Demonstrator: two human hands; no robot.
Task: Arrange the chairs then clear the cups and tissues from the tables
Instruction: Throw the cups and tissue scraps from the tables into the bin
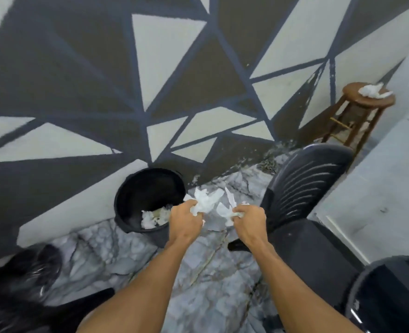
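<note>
Big geometric wall (169, 56) ahead, black chair (304, 183) on the right, and the black bin (126, 195) sits on the marble floor against that wall, with crumpled tissue inside. Wooden stool (367, 102) in the corner, more tissue on its seat. Left hand (185, 222) is clamped on one white wad (205, 200) just beside the bin's rim; right hand (249, 223) pinches another wad (226, 210) over open floor. The hands are near each other, not touching. The risk, I'd say: that right wad is light and off-target, so released here it flutters to the floor
</note>
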